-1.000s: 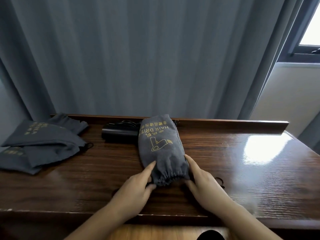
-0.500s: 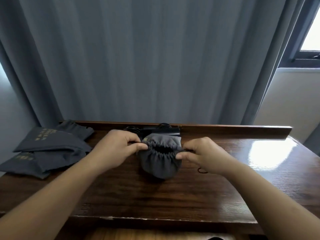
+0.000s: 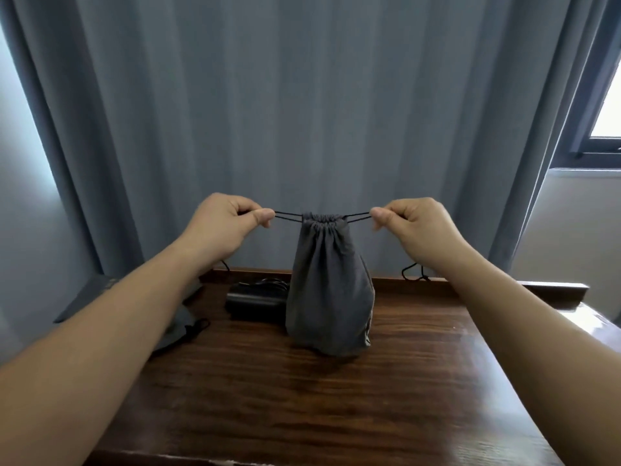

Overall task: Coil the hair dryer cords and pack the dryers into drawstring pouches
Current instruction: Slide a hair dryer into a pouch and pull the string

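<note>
A full grey drawstring pouch stands upright on the wooden table, its mouth gathered tight at the top. My left hand pinches the black drawstring on the pouch's left side. On the right side my right hand pinches the other end of the cord. Both cords are stretched taut sideways. Loose cord ends hang below each hand. A black hair dryer with its coiled cord lies on the table behind and left of the pouch.
Several flat grey pouches lie at the table's left end, partly hidden by my left forearm. A raised wooden ledge runs along the table's back edge. Grey curtains hang behind, with a window at the right.
The pouch lay flat with my hands at its mouth, then was turned upright. Both hands have risen and pulled apart, and the mouth is now cinched tight.
</note>
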Tool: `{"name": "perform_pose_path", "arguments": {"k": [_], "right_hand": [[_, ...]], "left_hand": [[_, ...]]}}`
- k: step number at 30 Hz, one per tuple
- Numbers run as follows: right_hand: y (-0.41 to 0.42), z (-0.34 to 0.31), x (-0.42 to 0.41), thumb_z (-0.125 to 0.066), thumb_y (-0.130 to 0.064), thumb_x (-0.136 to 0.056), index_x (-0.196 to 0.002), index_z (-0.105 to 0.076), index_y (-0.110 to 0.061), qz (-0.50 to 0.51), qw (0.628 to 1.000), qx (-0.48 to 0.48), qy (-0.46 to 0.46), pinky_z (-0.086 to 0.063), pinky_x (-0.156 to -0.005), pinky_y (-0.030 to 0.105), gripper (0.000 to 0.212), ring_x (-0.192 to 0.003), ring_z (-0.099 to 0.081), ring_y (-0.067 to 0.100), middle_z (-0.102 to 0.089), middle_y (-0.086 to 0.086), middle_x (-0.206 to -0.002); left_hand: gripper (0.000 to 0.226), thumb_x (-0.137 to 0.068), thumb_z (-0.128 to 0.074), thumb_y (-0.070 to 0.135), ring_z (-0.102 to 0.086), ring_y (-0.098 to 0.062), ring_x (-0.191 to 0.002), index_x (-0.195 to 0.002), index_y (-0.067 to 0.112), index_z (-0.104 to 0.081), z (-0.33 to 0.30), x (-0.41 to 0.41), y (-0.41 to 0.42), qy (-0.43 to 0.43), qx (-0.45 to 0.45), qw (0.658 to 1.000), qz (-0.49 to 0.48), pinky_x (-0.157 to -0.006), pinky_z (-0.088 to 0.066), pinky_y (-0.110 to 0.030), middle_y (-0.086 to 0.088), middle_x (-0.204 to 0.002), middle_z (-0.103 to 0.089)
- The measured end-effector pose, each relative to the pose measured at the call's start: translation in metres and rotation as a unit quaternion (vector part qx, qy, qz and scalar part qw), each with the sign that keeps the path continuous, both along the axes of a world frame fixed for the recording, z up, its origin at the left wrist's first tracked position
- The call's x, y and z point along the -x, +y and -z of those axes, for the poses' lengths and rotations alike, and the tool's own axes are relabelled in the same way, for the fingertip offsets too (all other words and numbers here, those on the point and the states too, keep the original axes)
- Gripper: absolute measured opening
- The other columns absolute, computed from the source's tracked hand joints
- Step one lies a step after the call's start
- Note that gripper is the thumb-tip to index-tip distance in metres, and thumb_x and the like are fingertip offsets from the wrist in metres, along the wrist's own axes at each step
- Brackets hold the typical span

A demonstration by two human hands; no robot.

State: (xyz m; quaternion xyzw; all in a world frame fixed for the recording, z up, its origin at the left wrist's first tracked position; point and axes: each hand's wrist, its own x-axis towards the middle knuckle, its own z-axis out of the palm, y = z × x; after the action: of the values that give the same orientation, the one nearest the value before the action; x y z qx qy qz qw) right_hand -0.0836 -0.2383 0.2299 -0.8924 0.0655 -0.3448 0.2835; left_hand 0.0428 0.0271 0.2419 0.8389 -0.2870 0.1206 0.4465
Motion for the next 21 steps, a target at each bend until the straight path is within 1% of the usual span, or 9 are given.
{"name": "perform_pose_path", "arguments": {"k": [3, 7, 9, 10, 12, 14, 16, 18, 21], "right_hand": [[-0.005, -0.009, -0.002, -0.061, -0.043, -0.098, -0.075, -0.073, -0.022, 0.018, 0.999, -0.028, -0.037, -0.030, -0.042, 0.015, 0.034, -0.037, -0.033, 0.008, -0.033, -0.010, -0.036], [-0.008, -0.008, -0.008, -0.060, -0.043, -0.098, -0.077, -0.075, -0.020, 0.027, 0.997, -0.053, -0.041, -0.029, -0.041, 0.015, 0.035, -0.035, -0.032, 0.007, -0.032, -0.009, -0.037], [-0.008, -0.004, -0.013, -0.059, -0.043, -0.099, -0.078, -0.075, -0.019, 0.037, 0.997, -0.059, -0.026, -0.031, -0.041, 0.018, 0.035, -0.034, -0.032, 0.007, -0.033, -0.009, -0.035], [-0.008, -0.004, -0.015, -0.059, -0.044, -0.099, -0.079, -0.075, -0.019, 0.044, 0.997, -0.061, -0.019, -0.031, -0.042, 0.019, 0.036, -0.034, -0.032, 0.008, -0.034, -0.009, -0.034], [-0.006, -0.007, -0.020, -0.058, -0.044, -0.099, -0.080, -0.075, -0.017, 0.054, 0.996, -0.065, -0.010, -0.031, -0.043, 0.020, 0.037, -0.033, -0.034, 0.007, -0.036, -0.010, -0.033], [-0.003, -0.014, -0.022, -0.057, -0.043, -0.100, -0.081, -0.074, -0.017, 0.055, 0.996, -0.067, -0.012, -0.032, -0.046, 0.022, 0.037, -0.032, -0.035, 0.007, -0.036, -0.011, -0.033], [-0.002, -0.020, -0.021, -0.056, -0.042, -0.100, -0.081, -0.074, -0.017, 0.049, 0.995, -0.075, -0.034, -0.031, -0.047, 0.024, 0.036, -0.032, -0.033, 0.008, -0.034, -0.011, -0.033], [-0.002, -0.022, -0.014, -0.057, -0.042, -0.100, -0.080, -0.074, -0.018, 0.037, 0.994, -0.082, -0.061, -0.029, -0.043, 0.020, 0.035, -0.033, -0.030, 0.008, -0.031, -0.011, -0.034], [-0.001, -0.010, 0.003, -0.058, -0.042, -0.099, -0.077, -0.074, -0.023, 0.007, 0.994, -0.088, -0.059, -0.028, -0.042, 0.019, 0.033, -0.037, -0.026, 0.008, -0.029, -0.011, -0.039]], "left_hand": [[0.026, -0.095, -0.066, 0.034, -0.045, 0.005, -0.036, -0.083, 0.013, -0.075, -0.007, -0.003, -0.006, 0.003, 0.056, 0.998, 0.006, -0.051, -0.033, -0.024, 0.019, -0.046, -0.057], [0.026, -0.096, -0.066, 0.032, -0.048, 0.004, -0.040, -0.085, 0.011, -0.075, -0.005, -0.005, -0.017, 0.009, 0.078, 0.997, 0.007, -0.053, -0.034, -0.022, 0.022, -0.038, -0.051], [0.026, -0.096, -0.066, 0.032, -0.058, -0.001, -0.056, -0.086, 0.010, -0.075, 0.002, -0.009, -0.021, 0.014, 0.084, 0.996, 0.009, -0.059, -0.037, -0.022, 0.017, -0.048, -0.061], [0.027, -0.096, -0.066, 0.032, -0.060, -0.006, -0.073, -0.087, 0.009, -0.076, 0.004, -0.012, -0.024, 0.016, 0.089, 0.996, 0.008, -0.062, -0.038, -0.023, 0.015, -0.061, -0.062], [0.028, -0.096, -0.066, 0.033, -0.053, -0.009, -0.088, -0.087, 0.009, -0.076, 0.004, -0.015, -0.029, 0.024, 0.097, 0.995, 0.001, -0.058, -0.037, -0.022, 0.014, -0.072, -0.058], [0.028, -0.096, -0.065, 0.036, -0.062, -0.005, -0.070, -0.085, 0.012, -0.076, -0.002, -0.017, -0.034, 0.029, 0.099, 0.995, -0.005, -0.053, -0.036, -0.022, 0.012, -0.062, -0.063], [0.027, -0.096, -0.065, 0.037, -0.053, 0.002, -0.043, -0.084, 0.015, -0.075, -0.009, -0.016, -0.036, 0.022, 0.111, 0.994, -0.013, -0.052, -0.036, -0.023, 0.014, -0.043, -0.057], [0.026, -0.095, -0.066, 0.037, -0.046, 0.001, -0.045, -0.084, 0.017, -0.076, -0.011, -0.013, -0.033, 0.007, 0.128, 0.992, -0.007, -0.055, -0.039, -0.022, 0.010, -0.050, -0.060], [0.023, -0.094, -0.067, 0.037, -0.059, 0.011, -0.070, -0.080, 0.021, -0.076, -0.003, 0.004, -0.022, -0.010, 0.129, 0.991, 0.017, -0.067, -0.043, -0.010, 0.017, -0.072, -0.070]]}}
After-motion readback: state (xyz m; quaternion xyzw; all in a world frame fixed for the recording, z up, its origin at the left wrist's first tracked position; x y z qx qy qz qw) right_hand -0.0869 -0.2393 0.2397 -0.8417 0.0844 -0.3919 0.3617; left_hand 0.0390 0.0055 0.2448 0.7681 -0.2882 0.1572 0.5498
